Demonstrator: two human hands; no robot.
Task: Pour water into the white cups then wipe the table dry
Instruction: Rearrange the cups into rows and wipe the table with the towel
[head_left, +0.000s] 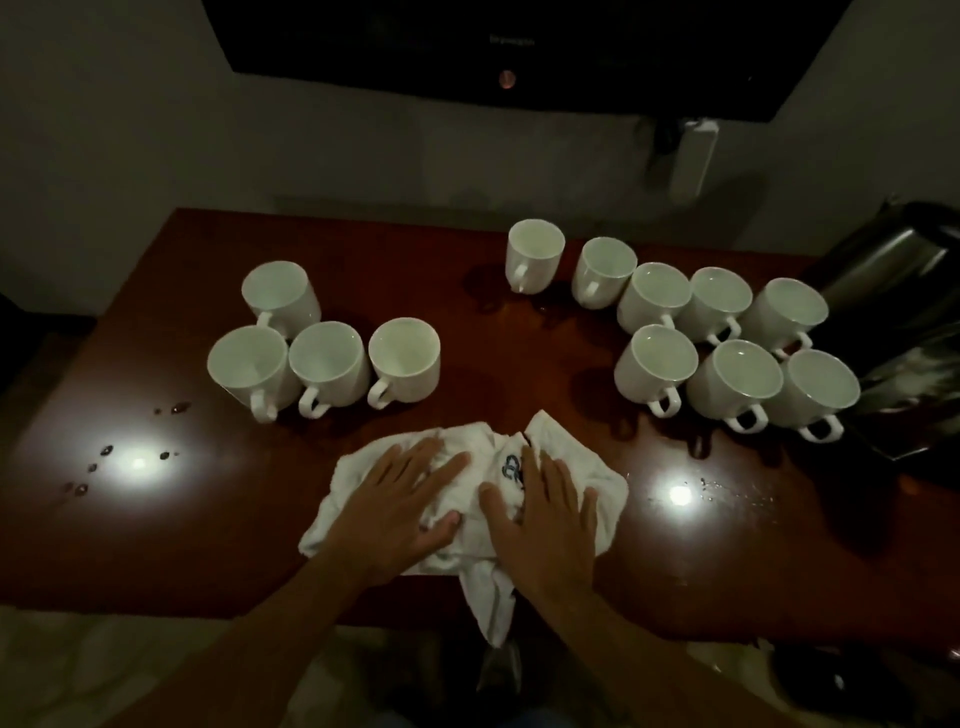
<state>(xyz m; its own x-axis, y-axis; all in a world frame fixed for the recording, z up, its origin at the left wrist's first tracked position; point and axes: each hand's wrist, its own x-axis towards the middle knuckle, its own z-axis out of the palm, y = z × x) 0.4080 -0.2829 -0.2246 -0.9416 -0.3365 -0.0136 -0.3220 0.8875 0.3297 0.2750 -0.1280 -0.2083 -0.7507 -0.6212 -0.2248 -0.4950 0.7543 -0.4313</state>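
Note:
A white cloth (480, 452) with a small blue mark lies crumpled near the front edge of the dark red table (363, 260); one corner hangs over the edge. My left hand (400, 512) and my right hand (545, 519) press flat on it side by side, fingers straight. Several white cups stand behind: one group at the left (327, 358), a larger group at the right (727, 332). Water drops (93, 467) dot the table's left front, and fine drops (737, 491) lie to the right of the cloth.
A steel kettle (893, 265) and a dark shiny tray (914, 395) stand at the table's right edge, close to the right cups. A dark screen (509, 52) hangs on the wall behind. A white power strip (693, 156) hangs beneath it.

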